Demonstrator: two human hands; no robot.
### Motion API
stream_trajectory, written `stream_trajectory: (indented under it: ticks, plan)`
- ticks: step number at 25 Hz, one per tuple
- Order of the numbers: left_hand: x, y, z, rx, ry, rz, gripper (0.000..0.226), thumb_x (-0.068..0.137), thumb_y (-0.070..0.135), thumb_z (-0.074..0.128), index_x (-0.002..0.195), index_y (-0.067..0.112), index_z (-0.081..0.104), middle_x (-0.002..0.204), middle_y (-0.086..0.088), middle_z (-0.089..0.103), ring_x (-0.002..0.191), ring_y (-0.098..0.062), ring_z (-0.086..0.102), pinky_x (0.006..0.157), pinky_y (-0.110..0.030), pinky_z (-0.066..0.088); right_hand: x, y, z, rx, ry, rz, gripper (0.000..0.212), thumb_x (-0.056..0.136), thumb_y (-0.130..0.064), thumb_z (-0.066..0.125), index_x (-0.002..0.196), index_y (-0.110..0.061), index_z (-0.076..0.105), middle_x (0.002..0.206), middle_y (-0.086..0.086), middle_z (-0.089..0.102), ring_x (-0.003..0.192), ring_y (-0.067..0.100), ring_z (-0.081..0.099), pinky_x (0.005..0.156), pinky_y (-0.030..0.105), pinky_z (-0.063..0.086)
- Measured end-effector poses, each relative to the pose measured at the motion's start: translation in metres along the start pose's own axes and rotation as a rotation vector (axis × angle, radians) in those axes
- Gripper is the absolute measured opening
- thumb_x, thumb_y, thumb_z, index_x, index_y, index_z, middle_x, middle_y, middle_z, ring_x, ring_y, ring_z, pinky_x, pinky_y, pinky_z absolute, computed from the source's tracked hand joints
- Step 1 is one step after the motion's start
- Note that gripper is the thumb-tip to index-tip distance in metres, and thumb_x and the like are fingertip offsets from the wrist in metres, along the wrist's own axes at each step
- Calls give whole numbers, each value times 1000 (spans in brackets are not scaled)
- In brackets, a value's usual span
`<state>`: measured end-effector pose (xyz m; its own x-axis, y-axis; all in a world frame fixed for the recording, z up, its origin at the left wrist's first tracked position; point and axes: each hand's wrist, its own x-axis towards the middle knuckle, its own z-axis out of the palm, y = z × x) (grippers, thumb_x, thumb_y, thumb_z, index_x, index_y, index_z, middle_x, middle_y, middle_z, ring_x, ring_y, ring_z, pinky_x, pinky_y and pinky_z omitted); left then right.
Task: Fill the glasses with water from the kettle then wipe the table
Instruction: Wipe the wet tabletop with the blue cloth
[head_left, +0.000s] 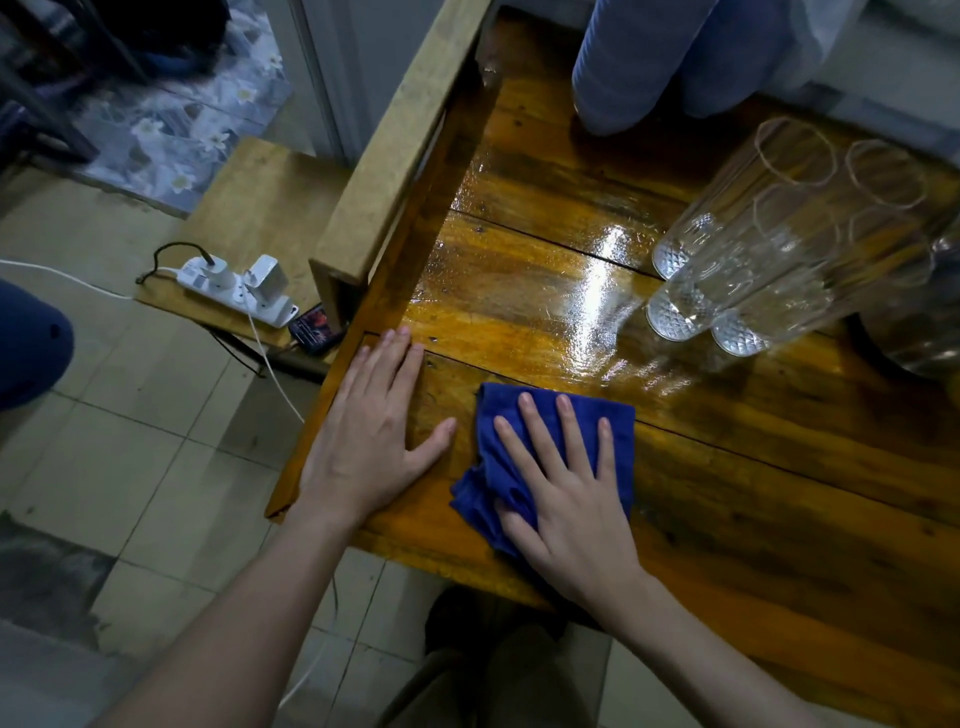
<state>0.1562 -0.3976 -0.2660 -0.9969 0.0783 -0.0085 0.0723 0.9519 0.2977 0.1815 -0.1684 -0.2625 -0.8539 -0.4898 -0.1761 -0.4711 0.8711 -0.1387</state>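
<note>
A blue cloth (501, 470) lies on the wooden table (753, 467) near its front left corner. My right hand (563, 488) presses flat on the cloth, fingers spread and the thumb curled over its near fold. My left hand (371, 436) rests flat and open on the bare wood just left of the cloth, at the table's left edge. Several tall clear glasses (769, 244) stand in a cluster at the right, water in them. A wet shiny patch (587, 291) covers the wood between the glasses and the cloth. A rounded metal vessel, perhaps the kettle (914, 332), is cut off at the right edge.
A blue ribbed object (623, 67) stands at the table's back. A wooden bench arm (400, 140) runs along the table's left side. A low wooden stool holds a white power strip (234, 286) with plugs. Tiled floor lies to the left, and my legs are below the front edge.
</note>
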Motion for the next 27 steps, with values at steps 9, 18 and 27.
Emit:
stream_trajectory:
  ticks: [9,18,27]
  plan:
    - [-1,-1,1,55,59,-1,54,98,22,31,151,10,32,159,-8,27,149,-20,23,123,-45,10,51,-23,-3,19,45,-30,72,92,-61,31,156,-31,16,165,0,8,151,31,0,117,63,6]
    - [1,2,0,-38,71,-25,57,97,33,34,149,11,35,159,-7,29,148,-18,22,123,-45,10,-29,55,3,58,41,-99,71,89,-52,39,155,-36,16,165,-4,9,152,21,1,120,56,5]
    - [0,-2,1,-21,69,-12,66,95,47,40,151,13,32,160,-6,26,149,-20,20,123,-45,9,17,45,-5,88,120,329,69,90,-55,22,155,-35,14,165,-2,5,151,30,-2,118,61,1]
